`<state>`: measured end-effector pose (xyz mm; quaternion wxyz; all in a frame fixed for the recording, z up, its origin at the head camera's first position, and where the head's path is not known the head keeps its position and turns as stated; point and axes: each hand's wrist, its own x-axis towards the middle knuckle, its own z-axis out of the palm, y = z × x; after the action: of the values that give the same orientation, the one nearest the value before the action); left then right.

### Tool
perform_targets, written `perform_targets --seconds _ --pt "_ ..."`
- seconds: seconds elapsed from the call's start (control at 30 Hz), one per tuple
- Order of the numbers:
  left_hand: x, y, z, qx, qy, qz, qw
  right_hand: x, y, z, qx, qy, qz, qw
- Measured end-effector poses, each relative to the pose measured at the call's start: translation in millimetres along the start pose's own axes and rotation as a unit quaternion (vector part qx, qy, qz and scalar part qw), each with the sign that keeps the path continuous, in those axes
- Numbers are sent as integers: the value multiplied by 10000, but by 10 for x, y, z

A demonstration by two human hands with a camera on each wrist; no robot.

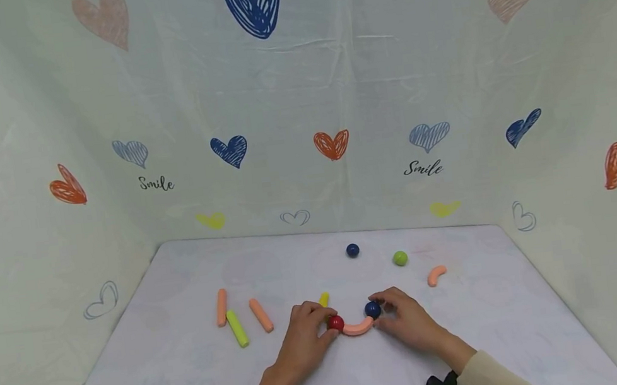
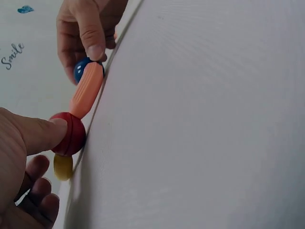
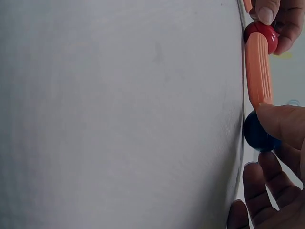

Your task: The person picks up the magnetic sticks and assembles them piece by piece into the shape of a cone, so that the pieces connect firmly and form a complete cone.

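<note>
Head view shows both hands low on the white table, meeting over a short chain of toy pieces. The left hand has its grip pinched on a red ball, thumb pressed to the ball's side as the left wrist view shows. The right hand has its grip pinched on a dark blue ball. Between the two balls lies a curved orange stick, one end touching each ball, all resting on the table near its front edge. A short yellow piece sits just behind the left hand's fingers. To the left lie two straight orange sticks and a yellow-green stick between them. Farther back are a second blue ball, a green ball and a small bent orange piece, well apart from the hands.
</note>
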<state>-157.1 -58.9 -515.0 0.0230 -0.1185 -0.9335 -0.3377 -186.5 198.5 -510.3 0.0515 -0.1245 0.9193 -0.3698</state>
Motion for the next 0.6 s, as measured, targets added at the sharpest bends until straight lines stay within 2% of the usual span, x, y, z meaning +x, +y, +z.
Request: perform_targets --seconds 0.37,0.5,0.6 --pt "-1 -58 -26 -390 109 -36 9992 -30 15 85 62 -107 -219 9997" --pt "-8 -72 -13 -426 238 84 9988 -36 -24 116 50 -148 -222 9996" --pt "-9 -85 -2 -469 207 167 9985 -40 -46 126 38 -135 -232 9996"
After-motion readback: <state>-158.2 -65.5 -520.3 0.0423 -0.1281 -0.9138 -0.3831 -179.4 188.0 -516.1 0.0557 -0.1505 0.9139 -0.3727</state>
